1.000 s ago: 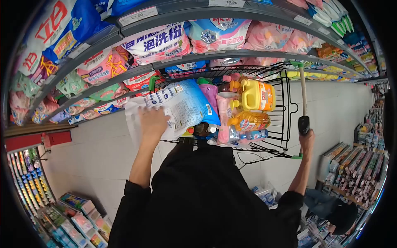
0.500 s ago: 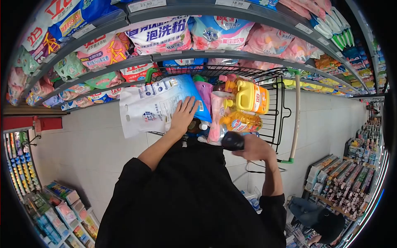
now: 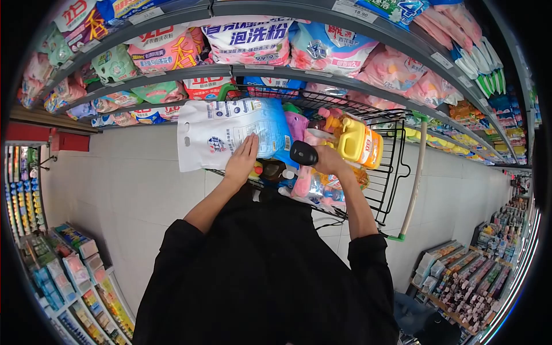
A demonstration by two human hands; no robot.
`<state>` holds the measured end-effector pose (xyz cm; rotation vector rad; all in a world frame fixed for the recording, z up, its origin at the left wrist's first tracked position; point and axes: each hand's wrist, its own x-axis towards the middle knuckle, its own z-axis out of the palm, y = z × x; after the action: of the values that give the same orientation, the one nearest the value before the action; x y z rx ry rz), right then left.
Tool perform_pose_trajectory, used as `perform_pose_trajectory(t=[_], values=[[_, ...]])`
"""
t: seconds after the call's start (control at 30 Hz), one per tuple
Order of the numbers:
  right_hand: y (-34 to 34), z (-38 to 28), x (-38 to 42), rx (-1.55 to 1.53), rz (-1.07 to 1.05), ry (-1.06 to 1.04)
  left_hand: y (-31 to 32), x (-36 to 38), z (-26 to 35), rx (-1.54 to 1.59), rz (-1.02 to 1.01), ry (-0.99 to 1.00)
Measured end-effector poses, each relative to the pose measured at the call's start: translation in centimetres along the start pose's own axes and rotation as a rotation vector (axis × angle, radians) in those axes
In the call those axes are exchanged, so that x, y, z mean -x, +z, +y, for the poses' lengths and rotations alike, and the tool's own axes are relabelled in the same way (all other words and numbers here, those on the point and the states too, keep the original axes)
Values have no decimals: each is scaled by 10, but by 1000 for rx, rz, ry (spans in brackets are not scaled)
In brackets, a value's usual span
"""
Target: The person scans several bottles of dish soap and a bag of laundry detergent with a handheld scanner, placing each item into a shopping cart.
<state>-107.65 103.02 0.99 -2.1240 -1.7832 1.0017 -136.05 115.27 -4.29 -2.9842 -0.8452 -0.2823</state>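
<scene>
A large white-and-blue bag of detergent [image 3: 221, 118] with a handle hole lies across the left end of a black wire shopping cart [image 3: 390, 183]. My left hand [image 3: 242, 161] rests flat on its near side, fingers stretched out and close together. My right hand [image 3: 330, 160] grips a black handheld barcode scanner [image 3: 303, 153], whose head points left at the bag's blue end. The scanner's handle is hidden by my fingers. Right of the scanner, a yellow jug [image 3: 359, 144] lies tilted in the cart. Pink packs [image 3: 302, 183] and dark bottles [image 3: 275, 171] lie below, partly covered.
Shelves of washing powder bags [image 3: 247, 40] run along the far side, close behind the cart. The cart's push bar [image 3: 415, 181] is at right. Stocked displays stand at lower left [image 3: 75, 270] and lower right [image 3: 460, 282]. Another person [image 3: 425, 322] is partly visible at lower right.
My right hand has brought the scanner up and left, beside the bag's blue end. My left hand has slid toward the bag's near edge. The whole view has shifted slightly.
</scene>
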Motion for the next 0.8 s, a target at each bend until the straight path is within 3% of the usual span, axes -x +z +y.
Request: perform_pose_trajectory(t=[0.13, 0.37, 0.47, 0.57, 0.63, 0.77, 0.8], values=[[-4, 4, -9, -98, -54, -11, -4, 10, -5, 95, -24, -69], [-1, 17, -20, 17, -70, -95, -14, 21, -19, 253, -37, -58], [4, 14, -15, -109, -109, -60, -20, 30, -26, 301, -31, -74], [12, 5, -9, -242, -30, -103, -20, 39, -37, 327, 52, -34], [28, 6, -11, -238, 162, -55, -20, 45, -43, 326, 54, -33], [42, -2, -23, -237, 248, -8, -24, 52, -42, 343, 95, -56], [42, -10, -29, -414, 337, 24, -28, 53, -39, 324, 99, -77]])
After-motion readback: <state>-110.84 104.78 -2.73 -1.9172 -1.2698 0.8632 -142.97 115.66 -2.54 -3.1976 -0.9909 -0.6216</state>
